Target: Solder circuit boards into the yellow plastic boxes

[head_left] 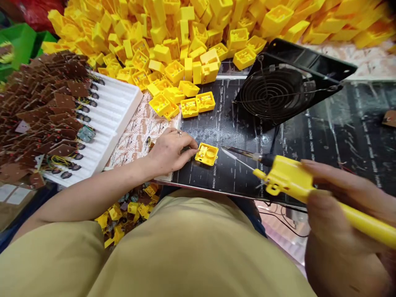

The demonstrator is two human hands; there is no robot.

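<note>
My left hand [171, 152] is closed, with thumb and forefinger pinching the left edge of a small yellow plastic case [212, 155]. The case lies flat on the black bench mat, its open side up, showing a round perforated grille and small metal parts inside. On the right, my right hand [343, 214] is wrapped round a yellow soldering iron [292, 175] with a thin feed tube beside its tip. That tip points left, just short of the case's right edge; I cannot tell whether it touches.
Many yellow cases [175, 71] are heaped across the back. A black fan [272, 90] stands at back right. To the left, a white foam tray [119, 109] bears stacked brown circuit boards [46, 111] with wires. Below the bench edge lie loose yellow parts [133, 208].
</note>
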